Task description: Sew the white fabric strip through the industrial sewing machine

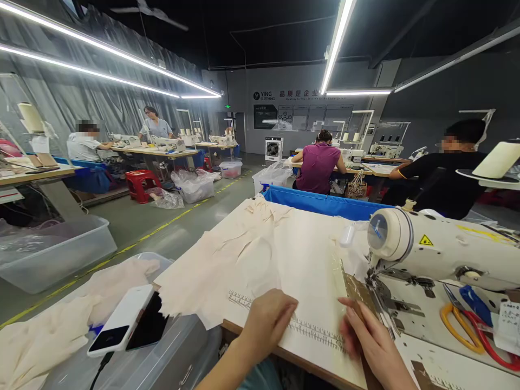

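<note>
My left hand [271,319] is over the front of the white worktable [306,254], fingers curled together above a printed ruler strip [319,333]; whatever it may pinch is too small to make out. To its right, my right hand [363,330] is near the brown strip [357,290] beside the sewing machine [442,246]. Its fingers are partly blurred, and I cannot see clearly what lies between them. Thin pale fabric pieces [227,260] lie on the left half of the table, crumpled toward the far edge.
Orange-handled scissors [461,327] and a red-handled tool [493,344] lie at the right. A white power bank [122,319] and dark phone [147,319] rest on a plastic bin at the left. A blue cloth bin [325,203] borders the far edge. Several people sit farther off.
</note>
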A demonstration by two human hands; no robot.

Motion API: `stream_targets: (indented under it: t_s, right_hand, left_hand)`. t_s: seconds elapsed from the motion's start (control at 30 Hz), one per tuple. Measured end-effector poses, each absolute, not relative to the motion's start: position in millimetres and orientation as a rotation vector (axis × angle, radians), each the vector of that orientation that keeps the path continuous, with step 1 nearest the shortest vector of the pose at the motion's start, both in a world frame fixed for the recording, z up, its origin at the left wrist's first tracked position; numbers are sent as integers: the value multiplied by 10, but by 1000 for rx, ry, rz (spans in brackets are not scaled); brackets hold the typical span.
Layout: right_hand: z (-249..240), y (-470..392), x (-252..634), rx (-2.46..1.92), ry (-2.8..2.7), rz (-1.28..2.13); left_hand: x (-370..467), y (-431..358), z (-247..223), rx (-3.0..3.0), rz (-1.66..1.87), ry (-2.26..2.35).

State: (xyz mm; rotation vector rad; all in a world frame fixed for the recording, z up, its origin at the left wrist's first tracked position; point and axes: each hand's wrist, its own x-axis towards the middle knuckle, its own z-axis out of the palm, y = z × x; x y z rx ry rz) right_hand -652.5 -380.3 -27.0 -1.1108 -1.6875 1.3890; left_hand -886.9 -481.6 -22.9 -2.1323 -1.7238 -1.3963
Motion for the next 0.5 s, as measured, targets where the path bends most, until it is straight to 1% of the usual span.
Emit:
stream_targets:
  t_s: [0.07, 0.13, 0.2, 0.27, 0.33, 0.37, 0.43, 0.47, 0.5]
  right_hand:
    - [-148, -3808, -6802, -1090, -1485, 1736]
    - [-64, -3785, -7062, -1022, -1412, 1868]
    - [-24, -3734, -7268, -942, -1425, 1894]
    - [-13, -3675, -7382, -889, -1440, 1876]
    - [-10, -3643, -7367, -870, -1425, 1828]
    - [-5, -3650, -7303, -868, -1411, 1795]
    - [13, -3730, -7070, -884, -1396, 1721]
    - [26, -3806, -6915, -908, -1394, 1688]
    - [40, -3903, -6748, -940, -1401, 1652]
  left_hand:
    - [-8669, -4772, -208, -2247, -1434, -1553]
    - [-8430, -4694, -305, -2377, -1458, -1412]
    - [-8185, -4614, -517, -2549, -1434, -1245]
    - [-7996, -4569, -756, -2758, -1333, -1078]
    - [-7926, -4583, -874, -2961, -1247, -976]
    - [-7948, -4609, -850, -3035, -1241, -934]
    - [-8103, -4666, -622, -3095, -1317, -891]
    - [-8225, -4674, -445, -3064, -1386, -953]
    - [-8365, -4654, -254, -3012, -1443, -1141]
